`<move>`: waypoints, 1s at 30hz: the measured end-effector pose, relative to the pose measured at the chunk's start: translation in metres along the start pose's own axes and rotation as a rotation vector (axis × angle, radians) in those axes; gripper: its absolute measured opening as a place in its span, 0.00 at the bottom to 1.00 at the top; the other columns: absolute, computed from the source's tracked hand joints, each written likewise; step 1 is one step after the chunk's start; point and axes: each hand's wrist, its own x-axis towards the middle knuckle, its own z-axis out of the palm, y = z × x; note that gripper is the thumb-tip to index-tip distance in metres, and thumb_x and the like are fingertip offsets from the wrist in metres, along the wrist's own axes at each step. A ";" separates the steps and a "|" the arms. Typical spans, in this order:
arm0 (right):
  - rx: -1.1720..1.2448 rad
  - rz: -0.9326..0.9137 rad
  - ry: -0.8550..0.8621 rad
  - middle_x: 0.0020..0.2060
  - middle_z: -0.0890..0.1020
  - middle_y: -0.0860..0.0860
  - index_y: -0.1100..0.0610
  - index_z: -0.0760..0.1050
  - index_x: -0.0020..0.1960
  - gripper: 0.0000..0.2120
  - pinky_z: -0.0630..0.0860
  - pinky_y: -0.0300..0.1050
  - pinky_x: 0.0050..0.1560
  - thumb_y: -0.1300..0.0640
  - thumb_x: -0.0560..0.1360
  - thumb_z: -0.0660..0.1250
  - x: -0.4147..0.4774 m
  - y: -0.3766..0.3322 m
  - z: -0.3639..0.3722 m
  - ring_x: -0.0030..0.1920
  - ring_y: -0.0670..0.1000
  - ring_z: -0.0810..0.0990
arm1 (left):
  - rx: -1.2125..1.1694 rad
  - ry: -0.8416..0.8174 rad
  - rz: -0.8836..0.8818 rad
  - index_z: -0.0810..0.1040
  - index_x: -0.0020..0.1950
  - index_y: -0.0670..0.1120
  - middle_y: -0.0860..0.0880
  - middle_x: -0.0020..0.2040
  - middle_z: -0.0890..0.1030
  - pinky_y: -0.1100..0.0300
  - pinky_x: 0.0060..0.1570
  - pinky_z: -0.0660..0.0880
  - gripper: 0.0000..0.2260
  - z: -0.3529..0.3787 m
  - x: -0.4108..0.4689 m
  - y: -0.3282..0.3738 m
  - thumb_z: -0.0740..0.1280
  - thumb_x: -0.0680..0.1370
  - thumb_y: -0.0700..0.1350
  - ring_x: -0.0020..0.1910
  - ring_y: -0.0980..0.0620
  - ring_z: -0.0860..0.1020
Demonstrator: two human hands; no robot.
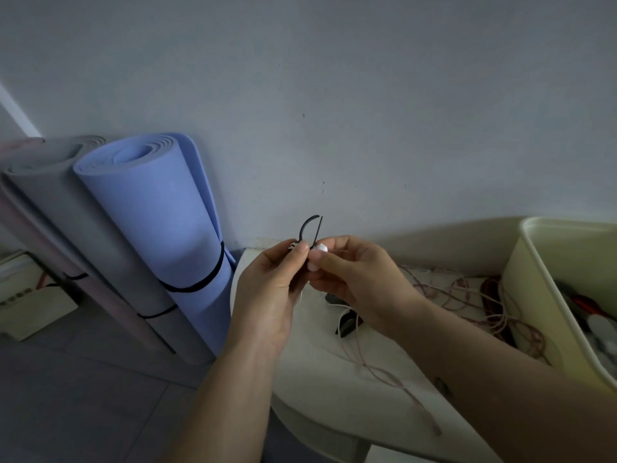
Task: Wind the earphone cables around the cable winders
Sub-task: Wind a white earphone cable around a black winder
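A thin black cable winder with a curved hook end sticks up between both hands, held above the white table. My left hand pinches its lower part between thumb and fingers. My right hand pinches a white earbud against the winder. A white earphone cable hangs down from the hands to the table. Another black winder lies on the table below my right hand.
A tangle of pinkish and red cables lies on the table toward the right. A cream bin with items inside stands at the right edge. Rolled blue and grey mats lean on the wall at left.
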 end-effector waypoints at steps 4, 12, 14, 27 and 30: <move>-0.027 0.113 -0.032 0.33 0.81 0.54 0.62 0.76 0.42 0.02 0.80 0.37 0.37 0.64 0.73 0.69 0.002 -0.008 -0.011 0.32 0.48 0.81 | 0.033 -0.004 -0.020 0.80 0.48 0.41 0.47 0.39 0.84 0.63 0.43 0.79 0.04 -0.002 0.001 -0.004 0.68 0.75 0.40 0.39 0.54 0.82; -0.218 0.168 -0.076 0.35 0.83 0.55 0.63 0.79 0.44 0.04 0.81 0.38 0.41 0.63 0.71 0.71 0.006 -0.015 -0.028 0.35 0.49 0.82 | 0.325 -0.007 -0.001 0.83 0.52 0.45 0.45 0.47 0.85 0.54 0.54 0.77 0.09 -0.006 0.002 -0.003 0.72 0.73 0.44 0.50 0.48 0.83; -0.224 0.172 -0.091 0.37 0.83 0.55 0.64 0.79 0.47 0.07 0.81 0.38 0.41 0.59 0.74 0.69 0.007 -0.018 -0.031 0.36 0.49 0.82 | 0.308 -0.008 -0.008 0.85 0.47 0.47 0.45 0.46 0.86 0.54 0.54 0.77 0.05 -0.004 0.001 -0.003 0.72 0.72 0.43 0.49 0.48 0.83; -0.620 0.032 -0.144 0.25 0.67 0.46 0.49 0.78 0.35 0.14 0.65 0.39 0.31 0.54 0.78 0.63 0.011 -0.012 -0.035 0.25 0.44 0.64 | 0.068 -0.123 -0.071 0.86 0.42 0.44 0.44 0.49 0.85 0.54 0.57 0.71 0.10 -0.005 -0.003 0.005 0.71 0.66 0.47 0.52 0.47 0.77; -0.790 -0.022 -0.161 0.26 0.64 0.48 0.44 0.78 0.30 0.17 0.59 0.37 0.27 0.49 0.77 0.65 0.011 -0.021 -0.034 0.26 0.46 0.60 | 0.086 -0.137 -0.072 0.87 0.39 0.46 0.44 0.47 0.85 0.54 0.55 0.71 0.07 -0.005 -0.004 0.005 0.70 0.66 0.46 0.50 0.49 0.79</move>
